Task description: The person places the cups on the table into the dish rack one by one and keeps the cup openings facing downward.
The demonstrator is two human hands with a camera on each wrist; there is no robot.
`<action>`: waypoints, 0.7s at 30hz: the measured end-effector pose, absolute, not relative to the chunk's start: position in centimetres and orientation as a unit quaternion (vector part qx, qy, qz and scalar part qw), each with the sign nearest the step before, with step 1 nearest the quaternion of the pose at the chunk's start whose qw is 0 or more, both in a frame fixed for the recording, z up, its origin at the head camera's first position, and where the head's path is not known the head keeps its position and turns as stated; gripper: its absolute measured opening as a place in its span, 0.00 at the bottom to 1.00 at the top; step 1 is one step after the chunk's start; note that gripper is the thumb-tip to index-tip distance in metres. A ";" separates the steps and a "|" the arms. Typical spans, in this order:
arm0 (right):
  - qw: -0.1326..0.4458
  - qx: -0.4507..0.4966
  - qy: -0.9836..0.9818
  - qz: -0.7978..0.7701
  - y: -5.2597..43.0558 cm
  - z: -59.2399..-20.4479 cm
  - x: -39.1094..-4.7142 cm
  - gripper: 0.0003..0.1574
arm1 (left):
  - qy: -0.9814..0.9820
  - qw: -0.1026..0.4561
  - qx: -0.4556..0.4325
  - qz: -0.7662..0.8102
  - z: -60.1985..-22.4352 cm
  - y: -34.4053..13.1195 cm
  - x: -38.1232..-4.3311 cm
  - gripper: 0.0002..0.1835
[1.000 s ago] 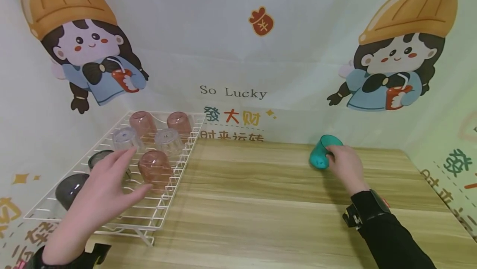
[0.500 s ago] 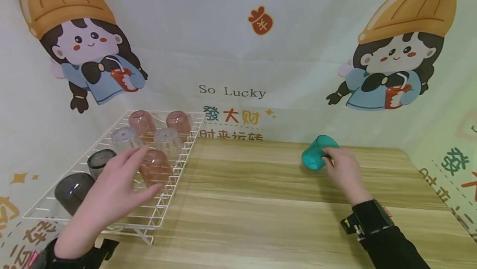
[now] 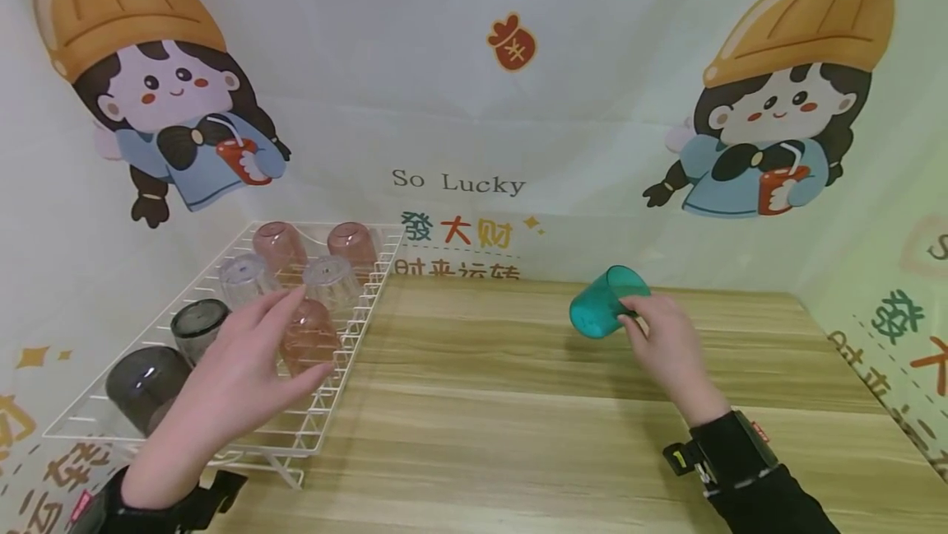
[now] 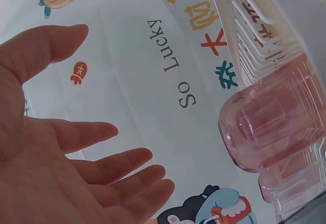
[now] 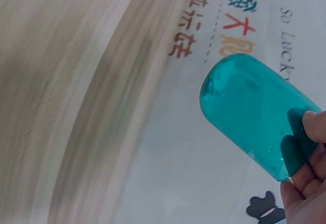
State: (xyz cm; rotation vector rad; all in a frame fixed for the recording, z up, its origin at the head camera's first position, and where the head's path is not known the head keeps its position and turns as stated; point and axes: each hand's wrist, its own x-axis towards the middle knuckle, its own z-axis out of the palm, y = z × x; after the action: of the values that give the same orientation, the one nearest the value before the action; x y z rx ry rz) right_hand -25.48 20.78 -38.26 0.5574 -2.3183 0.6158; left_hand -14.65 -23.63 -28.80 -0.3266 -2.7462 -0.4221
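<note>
A translucent teal cup (image 3: 601,304) is tilted above the back right of the table, its mouth facing up and right. My right hand (image 3: 670,345) pinches it near the rim; the right wrist view shows the thumb on the teal cup (image 5: 249,112) and fingers behind its wall. My left hand (image 3: 240,378) hovers over the wire rack with spread fingers, holding nothing. Nearest to it is an upside-down pink cup (image 3: 309,338), partly hidden behind the fingers. In the left wrist view the left hand (image 4: 86,147) is apart from the pink cup (image 4: 270,117).
A white wire rack (image 3: 314,427) stands at the table's left. It bears several upturned cups, among them a dark grey cup (image 3: 148,386), a clear cup (image 3: 333,280) and a pink cup (image 3: 354,243). A printed cloth (image 3: 459,90) hangs behind the wooden table (image 3: 474,410).
My right hand has carried the teal cup leftward, and it tips further over. My left hand has drifted slightly to the right above the rack.
</note>
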 end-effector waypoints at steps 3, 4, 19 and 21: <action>0.349 0.232 -0.876 0.237 20.3 -38.1 -25.1 0.13 | -0.967 0.165 -0.116 -0.154 -28.8 -23.3 -14.7 0.48; 0.354 0.237 -0.873 0.237 20.2 -38.0 -25.0 0.13 | -0.967 0.165 -0.119 -0.155 -28.8 -23.2 -14.7 0.48; 0.383 0.276 -0.840 0.267 18.1 -37.6 -23.7 0.14 | -0.959 0.175 -0.164 -0.149 -28.6 -20.9 -15.2 0.47; 0.391 0.277 -0.835 0.272 17.7 -37.5 -23.5 0.15 | -0.957 0.180 -0.170 -0.149 -28.6 -20.7 -15.2 0.47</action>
State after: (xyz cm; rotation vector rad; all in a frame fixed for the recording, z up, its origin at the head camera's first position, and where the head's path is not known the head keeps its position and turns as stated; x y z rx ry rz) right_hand -23.51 17.73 -37.49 0.7032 -2.1212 0.6908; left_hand -15.15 -20.66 -28.57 -0.4801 -2.7060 -0.4206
